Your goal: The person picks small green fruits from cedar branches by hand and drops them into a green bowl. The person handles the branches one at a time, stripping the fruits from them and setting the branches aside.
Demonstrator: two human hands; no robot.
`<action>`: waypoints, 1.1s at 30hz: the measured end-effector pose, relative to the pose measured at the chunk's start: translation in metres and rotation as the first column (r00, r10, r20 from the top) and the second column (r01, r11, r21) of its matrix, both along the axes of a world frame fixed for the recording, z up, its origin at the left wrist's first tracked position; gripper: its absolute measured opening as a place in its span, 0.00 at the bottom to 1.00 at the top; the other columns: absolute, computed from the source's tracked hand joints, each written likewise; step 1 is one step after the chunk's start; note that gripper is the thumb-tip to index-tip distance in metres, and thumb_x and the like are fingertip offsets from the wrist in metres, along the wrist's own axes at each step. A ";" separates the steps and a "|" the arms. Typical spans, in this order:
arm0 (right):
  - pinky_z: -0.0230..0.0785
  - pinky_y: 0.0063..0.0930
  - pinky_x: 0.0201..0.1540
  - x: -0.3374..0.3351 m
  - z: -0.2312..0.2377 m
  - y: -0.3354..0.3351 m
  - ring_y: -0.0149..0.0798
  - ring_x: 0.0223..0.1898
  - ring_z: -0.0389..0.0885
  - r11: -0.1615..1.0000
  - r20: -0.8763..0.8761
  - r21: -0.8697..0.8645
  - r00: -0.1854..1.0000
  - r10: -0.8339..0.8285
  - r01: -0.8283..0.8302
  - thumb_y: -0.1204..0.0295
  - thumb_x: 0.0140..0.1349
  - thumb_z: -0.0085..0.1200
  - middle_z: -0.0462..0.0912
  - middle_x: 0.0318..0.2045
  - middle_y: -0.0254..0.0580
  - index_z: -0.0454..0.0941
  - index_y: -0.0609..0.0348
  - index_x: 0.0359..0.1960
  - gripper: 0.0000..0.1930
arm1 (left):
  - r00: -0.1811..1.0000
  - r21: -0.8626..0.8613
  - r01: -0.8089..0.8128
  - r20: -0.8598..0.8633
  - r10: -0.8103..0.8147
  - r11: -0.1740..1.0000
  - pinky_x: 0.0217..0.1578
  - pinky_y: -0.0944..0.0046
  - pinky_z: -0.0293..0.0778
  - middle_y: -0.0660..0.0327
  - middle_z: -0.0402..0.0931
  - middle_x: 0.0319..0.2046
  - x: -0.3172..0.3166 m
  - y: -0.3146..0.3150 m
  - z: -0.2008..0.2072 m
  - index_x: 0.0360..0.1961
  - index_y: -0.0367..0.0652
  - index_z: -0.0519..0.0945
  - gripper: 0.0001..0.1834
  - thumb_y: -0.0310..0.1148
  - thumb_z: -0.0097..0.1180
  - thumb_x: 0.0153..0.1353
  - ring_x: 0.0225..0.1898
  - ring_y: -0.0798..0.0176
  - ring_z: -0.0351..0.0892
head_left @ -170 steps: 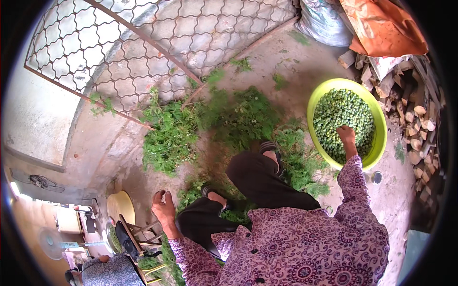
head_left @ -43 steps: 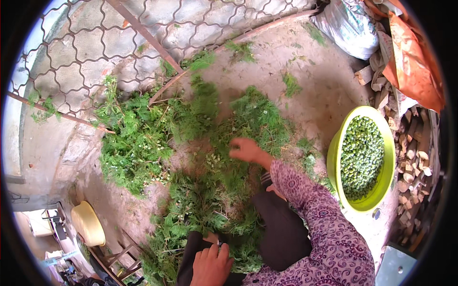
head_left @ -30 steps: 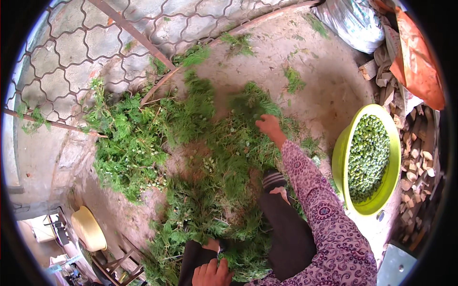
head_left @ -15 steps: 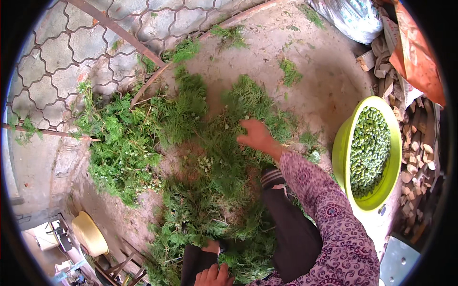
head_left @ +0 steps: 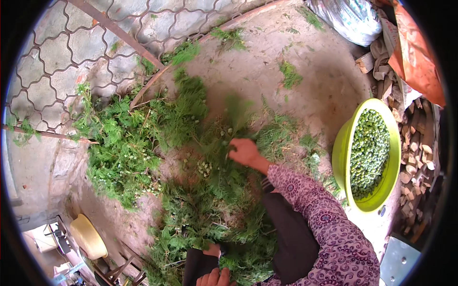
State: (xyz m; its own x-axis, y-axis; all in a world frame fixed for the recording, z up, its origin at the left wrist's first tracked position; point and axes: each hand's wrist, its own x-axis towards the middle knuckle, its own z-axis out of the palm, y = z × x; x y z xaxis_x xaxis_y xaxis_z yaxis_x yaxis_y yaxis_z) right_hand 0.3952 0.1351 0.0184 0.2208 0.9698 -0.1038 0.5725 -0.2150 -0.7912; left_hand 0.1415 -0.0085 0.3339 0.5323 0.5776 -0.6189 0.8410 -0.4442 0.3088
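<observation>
My right hand (head_left: pixel 245 153) is closed on a feathery evergreen branch (head_left: pixel 237 112), whose tip stretches away from the fingers and is smeared by motion. Beneath and around it lies a heap of cut evergreen branches (head_left: pixel 186 209) with small pale green cones (head_left: pixel 205 168) among the leaves. At the lower edge, my left hand (head_left: pixel 214 277) rests by my dark trouser leg (head_left: pixel 196 264), its fingers laid out and holding nothing that shows; part of it is cut off by the frame. To the right, a yellow-green basin (head_left: pixel 339 152) holds many small green cones (head_left: pixel 369 152).
More branches (head_left: pixel 121 157) are piled at the left, against a rusty wire-mesh frame (head_left: pixel 117 32). Split firewood (head_left: pixel 415 157) is stacked beyond the basin, below a white sack (head_left: pixel 350 21) and an orange sheet (head_left: pixel 415 52). A yellow tub (head_left: pixel 88 236) stands at lower left.
My right hand has moved nearer to me and slightly left, and the branch has come with it, baring ground where it lay. The left hand has shifted slightly lower.
</observation>
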 end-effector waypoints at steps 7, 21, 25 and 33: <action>0.67 0.45 0.34 -0.092 0.028 -0.048 0.51 0.31 0.75 0.887 -0.198 -0.055 0.875 0.441 -0.459 0.67 0.41 0.48 0.74 0.24 0.52 0.70 0.62 0.25 0.12 | 1.000 0.014 0.000 0.018 -0.001 1.000 0.40 0.55 0.65 0.50 0.69 0.43 -0.001 -0.003 0.000 0.46 0.37 0.69 0.23 0.29 0.56 0.46 0.40 0.49 0.69; 0.66 0.45 0.41 0.062 -0.026 0.047 0.55 0.38 0.72 0.989 0.281 -0.117 0.958 -0.050 0.086 0.69 0.52 0.47 0.71 0.37 0.56 0.71 0.58 0.39 0.13 | 1.000 -0.005 -0.020 0.021 0.020 1.000 0.40 0.54 0.65 0.49 0.69 0.43 -0.004 -0.003 -0.002 0.45 0.36 0.69 0.21 0.32 0.55 0.49 0.40 0.48 0.69; 0.66 0.45 0.41 0.064 -0.025 0.054 0.56 0.39 0.72 0.949 0.315 -0.160 0.925 -0.212 0.272 0.74 0.50 0.47 0.70 0.40 0.56 0.71 0.57 0.37 0.11 | 0.999 -0.012 -0.017 0.030 0.018 1.000 0.40 0.54 0.65 0.49 0.69 0.43 -0.004 -0.001 -0.003 0.45 0.37 0.69 0.20 0.31 0.55 0.49 0.40 0.47 0.69; 0.67 0.47 0.40 0.073 -0.039 0.072 0.60 0.39 0.72 0.947 0.136 -0.148 0.954 -0.266 0.285 0.76 0.49 0.48 0.70 0.43 0.56 0.71 0.57 0.37 0.11 | 0.999 -0.031 -0.031 0.022 0.032 0.999 0.40 0.54 0.66 0.49 0.69 0.43 -0.001 0.004 0.000 0.45 0.36 0.69 0.20 0.31 0.54 0.49 0.39 0.47 0.69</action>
